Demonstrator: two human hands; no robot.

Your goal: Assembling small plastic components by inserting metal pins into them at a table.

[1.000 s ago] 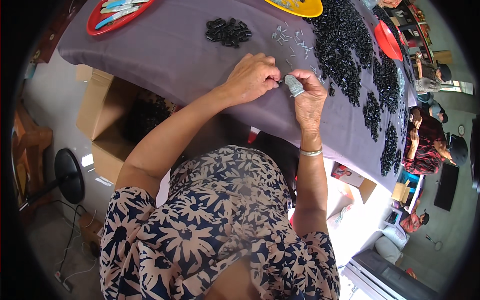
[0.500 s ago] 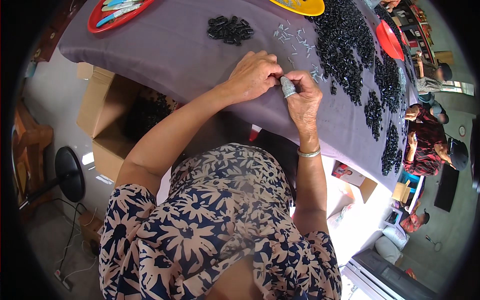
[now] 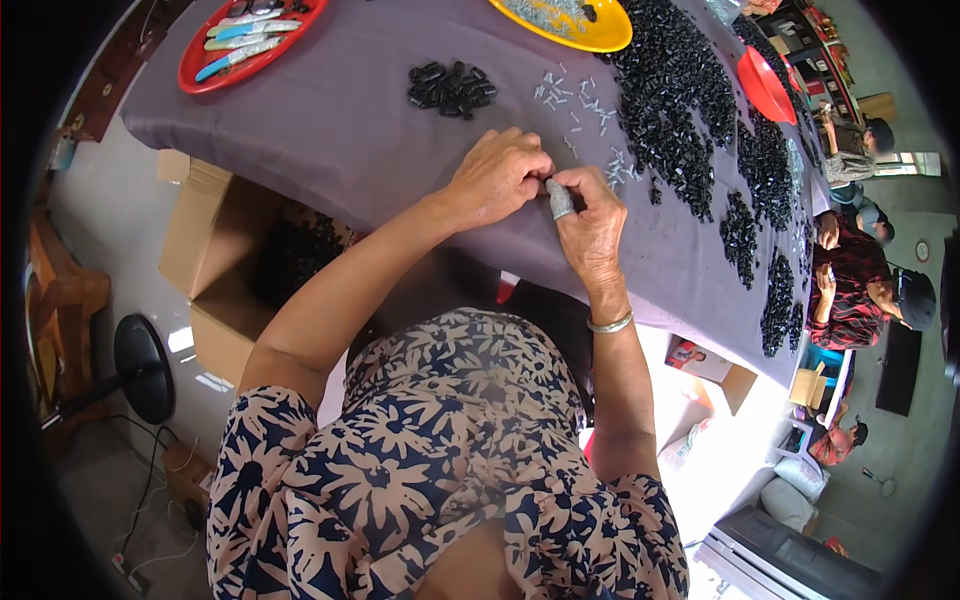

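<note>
My left hand (image 3: 497, 178) and my right hand (image 3: 590, 220) meet fingertip to fingertip above the grey cloth-covered table (image 3: 330, 130). Between the fingertips sits a small dark part (image 3: 549, 184); which hand grips it is hard to tell, both pinch at it. A grey fabric finger cover (image 3: 560, 200) wraps my right thumb. A silver bangle (image 3: 610, 323) circles my right wrist. Just beyond my hands lie several small silver metal pieces (image 3: 585, 100) and a small heap of black parts (image 3: 450, 85).
A large spread of black parts (image 3: 680, 90) covers the table's right side. A yellow dish (image 3: 570, 18), a red tray with tools (image 3: 245, 40) and a red bowl (image 3: 765, 85) stand at the back. An open cardboard box (image 3: 250, 260) sits below left. Other people (image 3: 860, 280) sit at right.
Both hands stayed together over the same spot; the fingers shifted slightly around the small part. Nothing else moved.
</note>
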